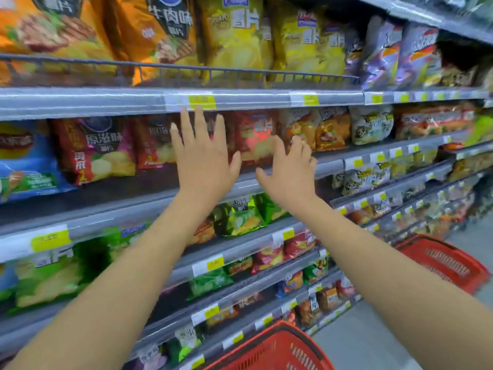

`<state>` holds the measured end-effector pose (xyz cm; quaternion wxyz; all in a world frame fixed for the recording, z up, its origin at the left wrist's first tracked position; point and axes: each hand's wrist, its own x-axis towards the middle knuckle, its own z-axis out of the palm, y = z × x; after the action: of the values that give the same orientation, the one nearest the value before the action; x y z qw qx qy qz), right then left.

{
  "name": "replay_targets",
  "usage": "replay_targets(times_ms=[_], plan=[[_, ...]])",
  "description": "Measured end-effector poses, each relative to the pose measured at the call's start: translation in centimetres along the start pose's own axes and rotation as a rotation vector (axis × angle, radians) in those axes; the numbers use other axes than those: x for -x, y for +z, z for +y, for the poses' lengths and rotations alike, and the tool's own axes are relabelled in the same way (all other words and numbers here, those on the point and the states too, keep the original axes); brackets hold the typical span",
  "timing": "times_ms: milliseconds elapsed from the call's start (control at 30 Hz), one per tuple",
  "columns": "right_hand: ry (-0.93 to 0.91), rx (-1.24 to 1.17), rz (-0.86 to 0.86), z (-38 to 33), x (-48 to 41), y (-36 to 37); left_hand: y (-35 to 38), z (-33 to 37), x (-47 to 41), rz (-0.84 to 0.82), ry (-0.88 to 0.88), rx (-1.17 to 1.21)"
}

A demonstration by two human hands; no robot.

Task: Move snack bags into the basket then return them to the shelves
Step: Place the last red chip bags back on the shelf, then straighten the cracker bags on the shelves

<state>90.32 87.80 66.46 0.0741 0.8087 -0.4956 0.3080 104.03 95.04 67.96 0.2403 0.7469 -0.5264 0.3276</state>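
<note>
**Both hands held up to the shelving, backs toward the onlooker.**

- **Left hand:** The left hand (204,161) is fully open, with fingers straight and spread, and it holds nothing. Its fingertips reach as high as the yellow price label (202,102) on the shelf rail (80,101) above it.
- **Right hand:** The right hand (289,174) is just beside the left and slightly lower. It is also open, with fingers fanned and a little bent, and it grips nothing.
- **Between the hands:** A red snack bag (254,134) stands upright just behind them, on the shelf at hand level. The picture is blurred here, so I cannot tell whether either hand touches it.
- **To either side:** Orange snack bags (301,126) stand past the right hand's fingertips. A dark red bag (93,150) stands to the left of the left hand, with a blue bag (24,161) farther out.
- **Above the hands:** Yellow bags (234,36) stand behind a wire rail (186,73).
- **Below the wrists:** Green bags (240,217) sit on the next shelf down.
- **Baskets:** A red basket (266,351) sits well below the forearms, between them and low down. A second red basket (448,263) stands on the floor beyond the right forearm.
</note>
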Motion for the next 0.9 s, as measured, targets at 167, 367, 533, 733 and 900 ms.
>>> replay_targets(times_ms=[167, 367, 533, 733, 900], plan=[[0.098, 0.070, -0.285, 11.5, 7.9, 3.8, 7.5, 11.1, 7.4, -0.389, 0.057, 0.002], [0.366, 0.116, -0.525, 24.8, 19.8, 7.6, 14.3, 24.0, 18.4, -0.720, 0.194, 0.092], [0.650, 0.077, -0.751, 33.4, 30.4, 8.7, 16.9, 33.4, 27.0, -0.935, 0.351, 0.140], [0.834, 0.132, -0.849, 40.1, 38.9, 7.9, 17.7, 42.0, 34.4, -1.083, 0.514, 0.261], [0.938, 0.135, -0.846, 43.8, 42.3, 7.2, 18.9, 46.0, 37.8, -1.139, 0.669, 0.331]])
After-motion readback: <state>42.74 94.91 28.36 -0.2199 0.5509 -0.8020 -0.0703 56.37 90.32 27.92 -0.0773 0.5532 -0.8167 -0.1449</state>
